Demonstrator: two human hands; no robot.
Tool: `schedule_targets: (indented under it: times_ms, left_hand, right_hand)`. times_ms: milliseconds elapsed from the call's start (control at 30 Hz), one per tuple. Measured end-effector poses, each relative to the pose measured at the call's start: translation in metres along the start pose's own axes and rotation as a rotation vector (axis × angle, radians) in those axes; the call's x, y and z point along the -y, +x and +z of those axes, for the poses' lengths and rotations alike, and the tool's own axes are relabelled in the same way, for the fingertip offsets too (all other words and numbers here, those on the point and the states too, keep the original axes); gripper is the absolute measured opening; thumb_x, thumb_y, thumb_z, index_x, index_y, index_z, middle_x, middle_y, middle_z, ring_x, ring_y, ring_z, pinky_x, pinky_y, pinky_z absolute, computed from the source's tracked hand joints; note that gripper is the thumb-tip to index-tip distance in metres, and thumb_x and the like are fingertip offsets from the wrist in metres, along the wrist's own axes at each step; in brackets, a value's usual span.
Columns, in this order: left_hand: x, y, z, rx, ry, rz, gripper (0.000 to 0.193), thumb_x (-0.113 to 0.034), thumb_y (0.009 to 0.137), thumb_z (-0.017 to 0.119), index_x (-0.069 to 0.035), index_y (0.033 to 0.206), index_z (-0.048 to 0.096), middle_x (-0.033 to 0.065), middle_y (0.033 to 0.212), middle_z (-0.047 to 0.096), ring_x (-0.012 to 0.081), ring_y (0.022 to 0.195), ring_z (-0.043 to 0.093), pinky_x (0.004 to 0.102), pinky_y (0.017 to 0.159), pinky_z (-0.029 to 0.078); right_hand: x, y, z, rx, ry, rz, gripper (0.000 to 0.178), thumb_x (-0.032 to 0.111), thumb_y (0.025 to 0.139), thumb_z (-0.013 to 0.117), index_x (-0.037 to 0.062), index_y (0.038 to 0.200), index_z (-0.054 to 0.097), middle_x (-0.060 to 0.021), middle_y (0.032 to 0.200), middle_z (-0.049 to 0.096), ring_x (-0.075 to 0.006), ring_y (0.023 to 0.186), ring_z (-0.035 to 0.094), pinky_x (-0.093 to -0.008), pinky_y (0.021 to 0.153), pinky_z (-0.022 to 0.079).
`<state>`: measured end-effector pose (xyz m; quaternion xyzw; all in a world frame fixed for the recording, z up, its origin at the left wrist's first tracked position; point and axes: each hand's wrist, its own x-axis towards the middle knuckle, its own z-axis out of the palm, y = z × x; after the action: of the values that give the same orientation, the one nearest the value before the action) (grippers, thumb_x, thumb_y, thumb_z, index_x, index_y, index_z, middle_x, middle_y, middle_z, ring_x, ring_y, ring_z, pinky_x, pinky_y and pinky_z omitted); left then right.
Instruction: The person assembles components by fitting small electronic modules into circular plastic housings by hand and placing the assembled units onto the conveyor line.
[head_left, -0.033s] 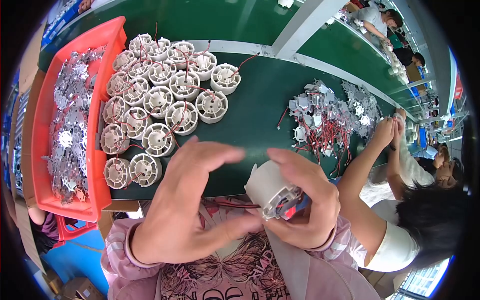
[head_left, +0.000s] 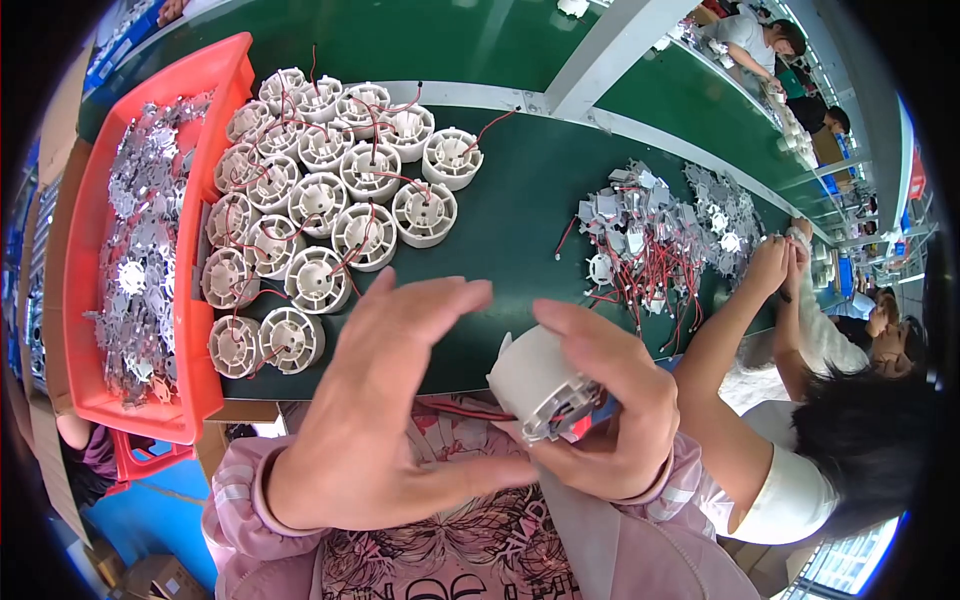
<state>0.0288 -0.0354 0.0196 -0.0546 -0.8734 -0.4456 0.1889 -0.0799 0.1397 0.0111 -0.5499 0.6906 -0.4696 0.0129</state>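
Observation:
My right hand (head_left: 625, 410) is wrapped round a white cylindrical plastic housing (head_left: 535, 375), held tilted above the bench's near edge. Its open, ribbed end faces down and toward me, with red and dark parts inside partly covered by my fingers. Red and black wires (head_left: 465, 408) trail from it to the left. Beside it, my left hand (head_left: 370, 400) is spread, thumb and fingers wide apart, with nothing in it. The thumb tip comes close to the housing's lower end; whether it touches, I cannot tell. Similar white housings (head_left: 317, 203) with red and black wires stand in rows on the left.
A red tray (head_left: 208, 345) of silvery flat pieces stands at the far left. Right of centre on the green bench (head_left: 510, 250) lie silvery pieces with red wires (head_left: 645, 245), beside another grey heap (head_left: 725, 215). At my right, a co-worker's arms (head_left: 740, 330) reach over the bench.
My left hand's thumb and fingers have spread slightly farther. The housing in my right hand has shifted only a little.

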Motion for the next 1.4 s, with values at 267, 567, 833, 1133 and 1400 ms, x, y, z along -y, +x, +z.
schedule_targets:
  times_ms: [267,567,833,1133,1400]
  left_hand:
    - [0.0,-0.02,0.013,-0.067,-0.484,-0.168,0.057,-0.007,0.071,0.079,0.005,0.12,0.053,0.0156,0.099,0.064,0.0257,0.086,0.067,0.0308,0.075,0.053]
    - [0.006,-0.021,0.007,0.007,-0.445,-0.039,0.056,0.0,0.073,0.075,0.007,0.123,0.05,0.0178,0.1,0.063,0.0232,0.087,0.067,0.0315,0.07,0.054]
    - [0.006,-0.018,0.02,-0.057,-1.132,-0.593,0.054,-0.003,0.083,0.068,0.009,0.129,0.043,0.0184,0.102,0.062,0.0184,0.089,0.063,0.0312,0.074,0.054]
    - [0.046,-0.007,0.043,-0.627,-0.183,-0.125,0.046,-0.006,0.083,0.063,0.006,0.125,0.048,0.0196,0.11,0.058,0.0259,0.093,0.061,0.032,0.084,0.048]
    - [0.078,-0.014,0.066,-0.187,-0.148,-0.021,0.027,-0.003,0.081,0.063,-0.001,0.108,0.061,0.0124,0.077,0.063,0.0244,0.059,0.062,0.0307,0.051,0.048]
  right_hand:
    - [0.0,0.011,-0.01,0.032,0.267,-0.058,0.056,0.007,0.067,0.076,-0.0039,0.119,0.057,-0.026,0.115,0.058,-0.0234,0.064,0.058,-0.0299,0.056,0.05]
    - [-0.009,0.014,-0.011,0.258,0.346,-0.059,0.049,0.021,0.08,0.07,-0.0085,0.117,0.057,-0.0343,0.123,0.05,-0.0272,0.074,0.065,-0.0319,0.063,0.053]
    - [0.016,0.043,-0.022,0.374,-0.154,0.036,0.052,0.018,0.072,0.076,-0.0014,0.117,0.058,-0.0224,0.117,0.058,-0.0245,0.076,0.066,-0.0306,0.063,0.054]
    - [-0.05,0.158,-0.023,0.013,-0.391,0.006,0.047,0.007,0.071,0.071,0.0024,0.115,0.056,-0.0169,0.106,0.056,-0.029,0.084,0.063,-0.0337,0.072,0.053]
    - [-0.226,0.245,0.014,0.202,-0.904,0.441,0.052,0.028,0.069,0.072,0.0066,0.114,0.058,-0.0171,0.105,0.061,-0.0386,0.088,0.063,-0.0416,0.08,0.052]
